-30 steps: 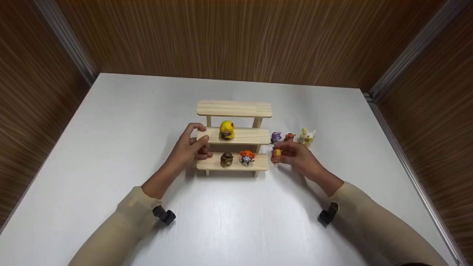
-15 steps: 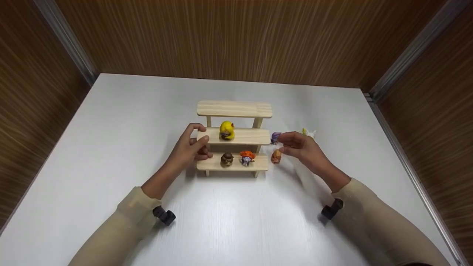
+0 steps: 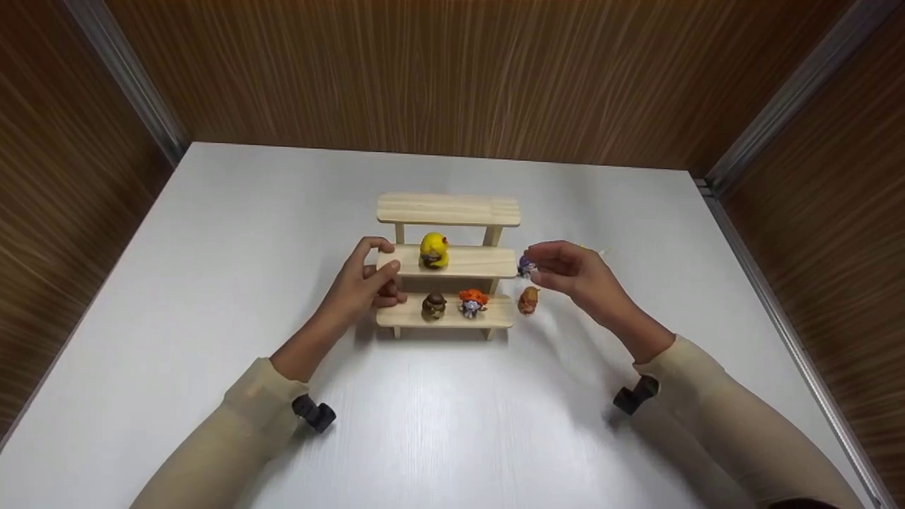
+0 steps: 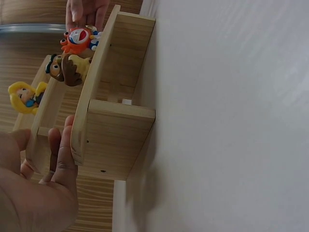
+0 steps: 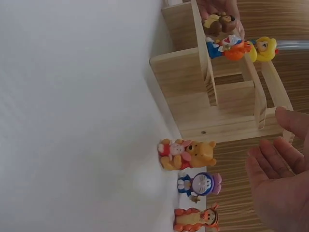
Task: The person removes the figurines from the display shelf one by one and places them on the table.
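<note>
A three-tier wooden shelf (image 3: 481,260) stands on the white table. My left hand (image 3: 360,283) grips the left end of its middle tier, fingers bent around the board. To the right of the shelf, my right hand (image 3: 576,276) hovers with fingers relaxed and nothing held. Just below its thumb a bear figurine (image 5: 200,154) holding a small pink one stands on the table. By the right fingertips is a blue-and-white figurine with a purple hat (image 5: 202,183). Beyond that, an orange tiger figurine (image 5: 195,220) shows in the right wrist view; the right hand hides it in the head view.
A yellow-haired figurine (image 3: 434,251) stands on the middle tier. The bottom tier bears a brown figurine (image 3: 434,305) and one with an orange crab-like hat (image 3: 472,302). Wood-grain panels (image 3: 452,78) border the table at the back and sides.
My right hand has let go of the bear figurine, leaving it beside the shelf, and has moved up toward the purple-hatted figurine. The left hand has kept its grip in place.
</note>
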`<control>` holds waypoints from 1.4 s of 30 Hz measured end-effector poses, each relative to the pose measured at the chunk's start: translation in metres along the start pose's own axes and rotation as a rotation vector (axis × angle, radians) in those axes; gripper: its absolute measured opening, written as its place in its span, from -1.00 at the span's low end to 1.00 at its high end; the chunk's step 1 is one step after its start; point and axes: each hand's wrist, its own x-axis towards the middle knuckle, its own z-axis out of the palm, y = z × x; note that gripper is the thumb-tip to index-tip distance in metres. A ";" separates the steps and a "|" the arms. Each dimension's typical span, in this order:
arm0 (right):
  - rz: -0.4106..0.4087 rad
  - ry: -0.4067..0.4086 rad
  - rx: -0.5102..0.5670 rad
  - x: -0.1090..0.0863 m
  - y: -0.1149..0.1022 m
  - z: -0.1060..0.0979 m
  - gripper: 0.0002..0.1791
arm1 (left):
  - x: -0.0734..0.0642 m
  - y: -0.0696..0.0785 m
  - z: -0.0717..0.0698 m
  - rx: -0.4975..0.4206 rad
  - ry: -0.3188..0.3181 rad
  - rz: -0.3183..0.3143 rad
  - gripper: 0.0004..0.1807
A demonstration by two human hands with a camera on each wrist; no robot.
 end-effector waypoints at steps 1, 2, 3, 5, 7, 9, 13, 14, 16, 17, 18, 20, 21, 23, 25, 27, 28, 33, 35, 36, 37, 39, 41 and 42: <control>-0.005 -0.003 0.002 0.000 -0.002 0.001 -0.53 | 0.000 0.000 0.000 0.001 -0.001 0.000 -0.64; -0.010 -0.005 0.002 0.000 -0.004 0.002 -0.53 | 0.000 0.000 0.000 0.000 -0.002 0.000 -0.64; -0.018 -0.008 0.010 0.000 -0.006 0.003 -0.52 | 0.000 0.000 0.000 -0.004 -0.006 0.000 -0.64; -0.035 -0.016 0.017 0.000 -0.010 0.005 -0.51 | 0.001 0.000 0.000 -0.014 -0.011 0.001 -0.65; -0.047 -0.023 0.024 0.000 -0.014 0.007 -0.50 | 0.001 0.000 -0.001 -0.023 -0.018 0.004 -0.66; -0.059 -0.032 0.033 0.001 -0.017 0.009 -0.49 | 0.001 -0.001 -0.001 -0.032 -0.021 0.006 -0.67; -0.074 -0.043 0.038 0.003 -0.024 0.013 -0.50 | 0.001 -0.001 -0.001 -0.033 -0.020 0.007 -0.67; -0.079 -0.044 0.035 0.003 -0.025 0.013 -0.50 | 0.001 -0.001 -0.001 -0.032 -0.019 0.006 -0.67; -0.090 -0.048 0.024 0.005 -0.027 0.015 -0.50 | 0.001 -0.001 -0.001 -0.032 -0.018 0.004 -0.67; -0.094 -0.051 0.017 0.006 -0.029 0.017 -0.50 | 0.001 -0.001 -0.001 -0.032 -0.018 0.005 -0.67; -0.098 -0.053 0.008 0.007 -0.030 0.018 -0.50 | 0.001 -0.001 -0.001 -0.032 -0.017 0.006 -0.67; -0.106 -0.059 -0.001 0.008 -0.033 0.021 -0.50 | 0.001 -0.001 0.000 -0.034 -0.018 0.008 -0.66; -0.109 -0.064 -0.002 0.009 -0.034 0.022 -0.50 | 0.001 -0.001 0.000 -0.037 -0.019 0.010 -0.66; -0.116 -0.073 -0.004 0.010 -0.037 0.026 -0.51 | 0.002 -0.001 -0.001 -0.037 -0.022 0.014 -0.66; -0.121 -0.084 0.002 0.012 -0.038 0.029 -0.51 | 0.002 -0.002 -0.001 -0.037 -0.025 0.018 -0.65; -0.122 -0.092 0.002 0.014 -0.040 0.032 -0.51 | 0.002 -0.002 -0.001 -0.035 -0.026 0.021 -0.65; -0.122 -0.097 0.002 0.016 -0.040 0.034 -0.51 | 0.002 -0.002 -0.001 -0.029 -0.028 0.023 -0.64; -0.118 -0.122 0.007 0.022 -0.042 0.040 -0.48 | 0.002 -0.001 -0.001 -0.015 -0.022 0.023 -0.64; -0.118 -0.134 0.020 0.025 -0.042 0.043 -0.47 | 0.002 -0.001 0.000 -0.018 -0.018 0.019 -0.64; -0.117 -0.137 0.029 0.026 -0.043 0.045 -0.48 | 0.002 -0.001 0.000 -0.021 -0.016 0.017 -0.64; -0.116 -0.140 0.036 0.027 -0.043 0.046 -0.48 | 0.002 -0.001 0.000 -0.023 -0.016 0.016 -0.65; -0.115 -0.144 0.049 0.030 -0.044 0.049 -0.48 | 0.002 0.000 0.000 -0.027 -0.015 0.017 -0.65; -0.112 -0.146 0.059 0.032 -0.044 0.051 -0.48 | 0.002 0.000 0.000 -0.025 -0.015 0.019 -0.66; -0.109 -0.150 0.065 0.033 -0.044 0.053 -0.48 | 0.002 0.000 0.000 -0.026 -0.014 0.020 -0.66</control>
